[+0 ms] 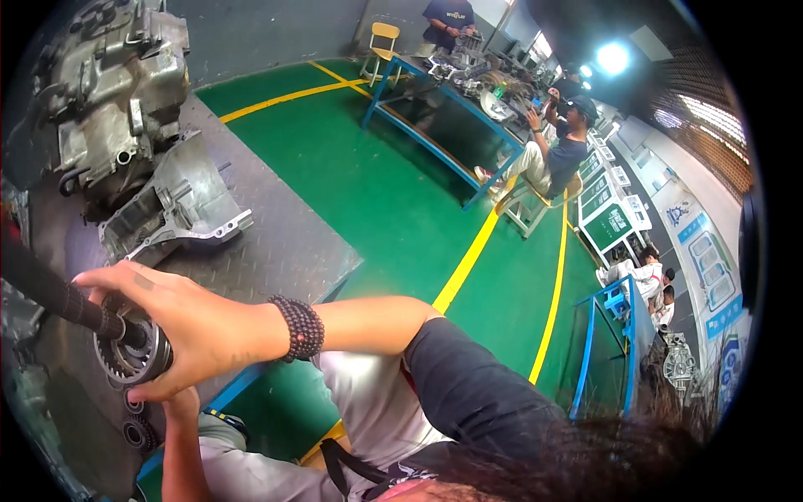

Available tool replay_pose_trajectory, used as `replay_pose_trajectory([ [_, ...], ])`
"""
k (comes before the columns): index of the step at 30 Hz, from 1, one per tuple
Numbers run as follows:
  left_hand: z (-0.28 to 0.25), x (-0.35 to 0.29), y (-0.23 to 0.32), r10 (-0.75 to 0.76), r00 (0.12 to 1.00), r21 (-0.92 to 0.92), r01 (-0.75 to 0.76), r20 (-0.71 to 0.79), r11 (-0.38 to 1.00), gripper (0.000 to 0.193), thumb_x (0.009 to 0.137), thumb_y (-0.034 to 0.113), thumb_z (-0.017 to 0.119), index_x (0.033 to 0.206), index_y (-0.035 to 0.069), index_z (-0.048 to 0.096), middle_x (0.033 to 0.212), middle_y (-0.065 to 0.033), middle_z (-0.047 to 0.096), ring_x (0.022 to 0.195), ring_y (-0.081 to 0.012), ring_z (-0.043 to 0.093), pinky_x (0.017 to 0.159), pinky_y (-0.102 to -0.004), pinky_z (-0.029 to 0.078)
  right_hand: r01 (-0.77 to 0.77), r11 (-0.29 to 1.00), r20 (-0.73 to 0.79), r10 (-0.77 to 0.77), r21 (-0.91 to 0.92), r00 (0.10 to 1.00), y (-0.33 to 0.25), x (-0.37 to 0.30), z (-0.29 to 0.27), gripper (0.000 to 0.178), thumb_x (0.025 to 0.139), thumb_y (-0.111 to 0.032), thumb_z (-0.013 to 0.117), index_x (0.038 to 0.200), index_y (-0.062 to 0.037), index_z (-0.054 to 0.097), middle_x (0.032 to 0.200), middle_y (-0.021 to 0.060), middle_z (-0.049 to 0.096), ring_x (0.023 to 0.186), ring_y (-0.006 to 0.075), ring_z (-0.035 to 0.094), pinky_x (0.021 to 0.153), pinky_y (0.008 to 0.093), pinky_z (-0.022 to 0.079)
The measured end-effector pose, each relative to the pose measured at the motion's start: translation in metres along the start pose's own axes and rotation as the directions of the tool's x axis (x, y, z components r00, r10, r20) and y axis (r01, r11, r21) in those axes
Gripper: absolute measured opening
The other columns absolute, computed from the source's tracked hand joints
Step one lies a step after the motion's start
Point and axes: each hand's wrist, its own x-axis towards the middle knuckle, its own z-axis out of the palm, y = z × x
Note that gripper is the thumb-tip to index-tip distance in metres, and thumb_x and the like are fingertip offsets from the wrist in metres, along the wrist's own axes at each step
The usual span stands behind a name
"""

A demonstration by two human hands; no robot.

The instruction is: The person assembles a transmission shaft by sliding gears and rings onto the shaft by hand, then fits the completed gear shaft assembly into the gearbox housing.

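My right hand, with a dark bead bracelet on its wrist, is closed over a toothed steel gear that sits on a dark shaft. The shaft runs up to the left edge. My left hand comes up from below and sits under the right hand. Its fingers are hidden, so its grip cannot be seen. Just below the gear are two small round bearings. All of this is over a grey diamond-plate workbench.
A large grey gearbox housing and a loose aluminium cover casting stand on the bench behind the hands. Beyond lies a green floor with yellow lines. A person sits by a blue table of parts. A blue frame stands at right.
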Motion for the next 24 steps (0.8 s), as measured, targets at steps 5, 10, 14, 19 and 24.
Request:
replay_pose_trajectory([
  [5,0.015,0.000,-0.001,0.014,1.000,-0.015,-0.014,0.027,1.000,0.098,0.082,0.064,0.076,0.149,0.003,0.039,0.144,-0.0075,0.051,0.131,-0.0203,0.051,0.111,-0.0401,0.040,-0.056,0.998,-0.055,0.057,0.021,0.997,-0.011,-0.006,-0.004,0.107,0.060,-0.025,0.092,0.149,-0.0078,0.036,0.127,0.0151,0.054,0.119,0.0341,0.057,0.103,0.0421,0.047],
  [10,0.032,0.000,0.011,0.016,0.998,-0.014,-0.016,0.054,1.000,0.099,0.081,0.063,0.078,0.149,0.003,0.039,0.144,-0.0076,0.051,0.132,-0.0203,0.050,0.112,-0.0400,0.040,0.068,0.997,-0.145,-0.063,0.029,0.987,-0.012,-0.003,-0.005,0.095,0.063,-0.024,0.091,0.143,-0.0049,0.044,0.126,0.0157,0.055,0.119,0.0329,0.057,0.102,0.0414,0.047],
  [14,0.021,-0.001,0.033,0.019,0.999,-0.006,-0.019,0.030,1.000,0.100,0.080,0.063,0.079,0.149,0.002,0.039,0.144,-0.0076,0.050,0.132,-0.0203,0.050,0.113,-0.0398,0.039,0.135,0.990,-0.214,-0.139,-0.036,0.967,-0.029,0.014,0.011,0.089,0.064,-0.028,0.093,0.138,-0.0034,0.049,0.128,0.0176,0.053,0.121,0.0345,0.054,0.101,0.0412,0.047],
  [19,0.011,0.036,-0.003,0.064,0.957,-0.150,-0.021,0.284,0.988,0.101,0.079,0.063,0.080,0.149,0.002,0.039,0.145,-0.0077,0.050,0.132,-0.0203,0.050,0.113,-0.0397,0.038,-0.060,0.983,-0.209,0.023,-0.174,0.978,0.004,0.024,0.030,0.098,0.062,-0.031,0.096,0.141,-0.0030,0.046,0.132,0.0148,0.050,0.122,0.0285,0.054,0.106,0.0407,0.043],
  [24,-0.080,0.124,0.007,0.164,0.907,-0.248,-0.069,0.388,0.966,0.100,0.077,0.059,0.084,0.147,0.001,0.042,0.141,-0.0072,0.054,0.128,-0.0193,0.053,0.111,-0.0380,0.041,-0.247,0.964,-0.004,0.248,0.095,0.969,0.125,0.060,0.115,0.095,0.072,-0.024,0.094,0.145,-0.0003,0.038,0.142,0.0188,0.053,0.126,0.0239,0.059,0.108,0.0371,0.046],
])
